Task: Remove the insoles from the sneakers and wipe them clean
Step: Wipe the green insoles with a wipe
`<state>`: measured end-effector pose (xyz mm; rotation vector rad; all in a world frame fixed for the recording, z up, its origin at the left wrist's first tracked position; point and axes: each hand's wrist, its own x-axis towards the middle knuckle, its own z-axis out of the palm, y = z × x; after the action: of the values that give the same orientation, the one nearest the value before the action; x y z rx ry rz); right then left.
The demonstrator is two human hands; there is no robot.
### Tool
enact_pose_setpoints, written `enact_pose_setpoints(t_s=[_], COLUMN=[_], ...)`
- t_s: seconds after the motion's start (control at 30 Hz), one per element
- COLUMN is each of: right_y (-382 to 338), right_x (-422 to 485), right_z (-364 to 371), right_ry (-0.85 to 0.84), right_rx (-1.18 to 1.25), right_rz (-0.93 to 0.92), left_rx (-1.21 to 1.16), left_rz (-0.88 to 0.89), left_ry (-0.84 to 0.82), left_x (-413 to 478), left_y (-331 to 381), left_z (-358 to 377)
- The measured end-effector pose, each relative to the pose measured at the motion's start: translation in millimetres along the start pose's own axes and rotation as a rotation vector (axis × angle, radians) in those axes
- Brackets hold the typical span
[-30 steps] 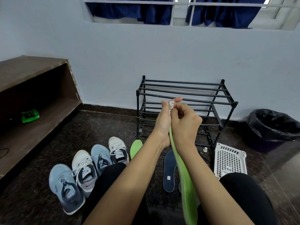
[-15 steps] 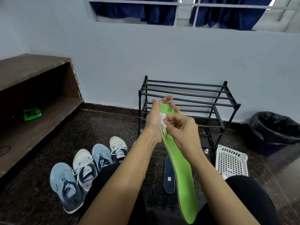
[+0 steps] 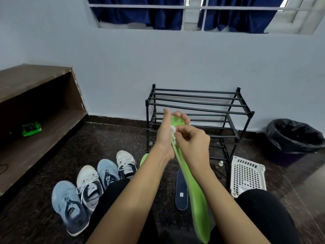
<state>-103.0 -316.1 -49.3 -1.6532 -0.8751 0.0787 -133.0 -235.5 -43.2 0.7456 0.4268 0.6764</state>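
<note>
The green insole [image 3: 197,196] is gripped by the left hand [image 3: 164,138] (probably to brace it) while a white wipe [image 3: 173,131] is pinched against it by the right hand [image 3: 191,143].

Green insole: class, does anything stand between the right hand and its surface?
Only the white wipe, which the right hand pinches against the green insole near its far end. The left hand grips the insole from the other side, out of the way.

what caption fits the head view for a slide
Left hand holds a green insole while the right hand rubs it with a white wipe.
</note>
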Motion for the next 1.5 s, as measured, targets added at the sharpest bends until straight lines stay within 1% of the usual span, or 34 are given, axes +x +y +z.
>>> enact_pose_setpoints(t_s=[0.07,0.2,0.3,0.37,0.5,0.6,0.73,0.87,0.93,1.0,1.1,1.23,1.33,1.5], right_y=[0.3,4.3,6.9,5.8,-0.6,-3.9,-2.5,1.7,3.7,3.7,2.3,1.6,-0.3,-0.5], right_x=[5.7,14.1,13.6,14.1,17.5,12.0,7.3,-1.6,-5.1,-7.1,-8.0,-0.8,2.6,10.2], right_z=[1.0,4.8,11.6,13.2,6.1,3.9,-2.0,-8.3,-10.5,-10.2,-3.1,5.4,10.5,18.2], right_ry=[0.027,0.099,0.206,0.236,0.049,-0.071,-0.184,-0.308,-0.329,-0.286,-0.173,-0.041,0.022,0.123], right_rx=[-0.017,-0.087,-0.233,-0.231,-0.063,-0.002,0.087,0.105,0.117,0.126,0.105,0.081,0.087,0.069], right_rz=[-0.010,-0.086,-0.238,-0.261,-0.119,-0.066,-0.009,0.027,0.044,0.038,0.014,-0.021,-0.045,-0.087], left_rx=[0.024,0.080,0.116,0.128,0.024,-0.063,-0.104,-0.156,-0.165,-0.155,-0.125,-0.021,-0.011,0.006], left_rz=[-0.030,-0.058,-0.060,-0.053,-0.033,-0.009,0.015,0.057,0.069,0.061,0.046,0.022,0.006,-0.030], left_ry=[0.006,0.026,0.045,0.052,0.033,-0.003,-0.031,-0.041,-0.043,-0.053,-0.070,-0.068,-0.073,-0.023], left_x=[-2.1,-3.1,-2.1,-2.1,2.7,5.2,5.4,9.7,10.3,10.5,10.0,5.8,3.6,-1.4], left_y=[-5.2,-12.4,-16.8,-15.7,-7.6,0.2,5.4,14.5,16.6,16.2,14.3,4.9,3.2,-4.9], left_z=[-0.7,-2.1,-3.9,-3.7,-6.3,-8.8,-9.0,-11.3,-11.4,-10.2,-8.6,-8.0,-9.2,-7.9])
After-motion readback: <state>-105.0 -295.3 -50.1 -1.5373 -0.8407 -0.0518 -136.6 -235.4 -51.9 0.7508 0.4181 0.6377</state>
